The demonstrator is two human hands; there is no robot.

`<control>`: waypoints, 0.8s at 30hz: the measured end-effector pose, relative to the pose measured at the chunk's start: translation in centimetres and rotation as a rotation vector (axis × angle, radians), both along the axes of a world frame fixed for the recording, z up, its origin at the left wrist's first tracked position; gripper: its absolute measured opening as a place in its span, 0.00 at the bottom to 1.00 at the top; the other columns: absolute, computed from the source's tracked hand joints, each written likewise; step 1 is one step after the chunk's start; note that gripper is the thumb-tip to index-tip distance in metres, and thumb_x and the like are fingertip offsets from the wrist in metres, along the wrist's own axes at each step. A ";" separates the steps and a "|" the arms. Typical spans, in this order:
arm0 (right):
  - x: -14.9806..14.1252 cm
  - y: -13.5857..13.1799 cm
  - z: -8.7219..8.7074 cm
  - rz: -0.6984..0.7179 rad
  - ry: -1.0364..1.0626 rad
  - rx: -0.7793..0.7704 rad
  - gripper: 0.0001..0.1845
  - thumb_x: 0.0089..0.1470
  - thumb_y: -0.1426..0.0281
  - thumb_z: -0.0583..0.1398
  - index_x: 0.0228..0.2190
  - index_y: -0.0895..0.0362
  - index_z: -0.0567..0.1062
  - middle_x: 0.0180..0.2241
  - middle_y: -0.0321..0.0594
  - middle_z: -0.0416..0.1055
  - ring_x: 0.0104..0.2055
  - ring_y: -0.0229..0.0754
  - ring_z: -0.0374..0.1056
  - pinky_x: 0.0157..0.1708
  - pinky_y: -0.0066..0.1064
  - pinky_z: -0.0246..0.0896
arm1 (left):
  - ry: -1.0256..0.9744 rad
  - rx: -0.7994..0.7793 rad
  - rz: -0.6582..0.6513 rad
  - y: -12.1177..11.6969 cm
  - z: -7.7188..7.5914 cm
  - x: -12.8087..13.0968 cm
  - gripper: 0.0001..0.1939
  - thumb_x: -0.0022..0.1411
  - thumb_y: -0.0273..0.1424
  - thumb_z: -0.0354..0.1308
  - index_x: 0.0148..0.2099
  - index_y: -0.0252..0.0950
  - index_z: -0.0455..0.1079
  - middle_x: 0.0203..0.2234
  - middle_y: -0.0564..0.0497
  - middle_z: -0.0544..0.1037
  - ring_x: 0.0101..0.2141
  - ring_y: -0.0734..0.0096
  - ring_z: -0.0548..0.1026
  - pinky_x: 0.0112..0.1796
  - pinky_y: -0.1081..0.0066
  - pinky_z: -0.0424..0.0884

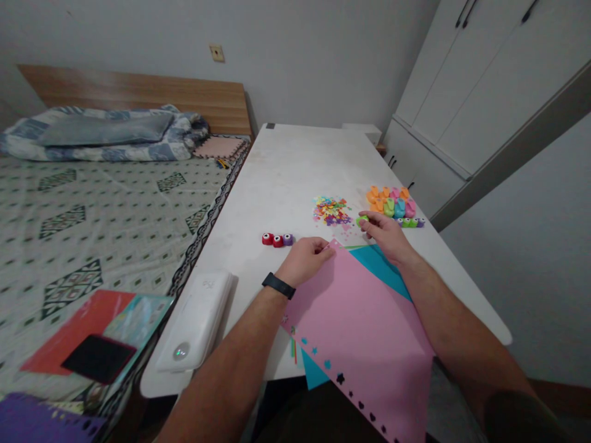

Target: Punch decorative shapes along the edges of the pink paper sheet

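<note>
My left hand (pixel 307 259), with a dark band at the wrist, pinches the top corner of a pink paper sheet (pixel 360 320). Small shapes such as stars and hearts are cut along the sheet's lower left edge. Between the fingers of my right hand (pixel 386 235) is a small green craft punch (pixel 362 219), just beyond the sheet's top corner. Under the pink paper lies a blue sheet (pixel 385 271), showing at the right and lower left. A pile of colourful paper cut-outs (pixel 331 211) is left of the punch.
Red and purple punches (pixel 277 240) stand left of my left hand. Several bright punches (pixel 391 203) sit in rows at the right. A white device (pixel 196 323) lies on the white table (pixel 295 166) at its left edge. On the bed is a dark phone (pixel 99 358).
</note>
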State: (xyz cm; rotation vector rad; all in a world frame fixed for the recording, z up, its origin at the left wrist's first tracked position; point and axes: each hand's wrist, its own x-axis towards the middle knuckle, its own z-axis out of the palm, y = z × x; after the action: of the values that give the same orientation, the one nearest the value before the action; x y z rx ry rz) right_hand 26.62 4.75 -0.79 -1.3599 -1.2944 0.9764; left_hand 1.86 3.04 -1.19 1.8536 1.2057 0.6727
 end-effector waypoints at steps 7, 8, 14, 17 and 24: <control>4.0 -0.4 2.1 -0.183 -0.003 0.088 0.28 0.42 0.57 0.73 0.44 0.57 0.77 0.35 0.39 0.76 0.33 0.39 0.69 0.31 0.31 0.66 | -0.007 -0.015 0.005 -0.1 0.3 0.0 0.19 0.63 0.45 0.56 0.35 0.34 0.77 0.24 0.52 0.74 0.26 0.70 0.68 0.26 0.72 0.56; 5.2 -0.5 2.3 -0.220 -0.041 0.095 0.28 0.42 0.57 0.72 0.44 0.57 0.78 0.35 0.39 0.76 0.32 0.38 0.69 0.32 0.32 0.66 | -0.003 -0.022 0.007 -0.1 0.3 0.0 0.19 0.63 0.45 0.57 0.35 0.34 0.77 0.24 0.52 0.74 0.26 0.70 0.68 0.26 0.72 0.56; 12.1 -1.6 0.9 -0.420 -0.345 0.052 0.25 0.46 0.57 0.69 0.44 0.56 0.82 0.35 0.42 0.79 0.34 0.43 0.71 0.35 0.36 0.67 | -0.013 -0.012 -0.006 0.2 0.0 0.0 0.19 0.63 0.46 0.56 0.36 0.34 0.77 0.25 0.51 0.76 0.27 0.69 0.70 0.26 0.72 0.57; 14.0 -2.0 -0.7 -0.412 -0.482 -0.006 0.23 0.45 0.59 0.69 0.43 0.56 0.83 0.33 0.42 0.80 0.34 0.45 0.73 0.37 0.37 0.68 | -0.030 -0.005 -0.018 0.3 -0.2 0.0 0.19 0.63 0.45 0.56 0.36 0.34 0.76 0.26 0.50 0.77 0.28 0.68 0.71 0.27 0.72 0.59; 13.4 -1.5 -2.8 -0.349 -0.645 -0.087 0.23 0.45 0.64 0.66 0.45 0.57 0.82 0.37 0.43 0.80 0.36 0.45 0.73 0.40 0.37 0.68 | -0.012 0.010 -0.023 0.4 -0.6 0.0 0.19 0.63 0.45 0.56 0.36 0.34 0.76 0.26 0.51 0.77 0.28 0.70 0.70 0.28 0.71 0.59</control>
State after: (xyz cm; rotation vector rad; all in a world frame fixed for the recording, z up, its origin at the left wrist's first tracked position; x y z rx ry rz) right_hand 40.02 3.23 -3.61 -1.9855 -1.4071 0.3581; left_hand 1.83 3.45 -1.77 1.8663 1.1741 0.6775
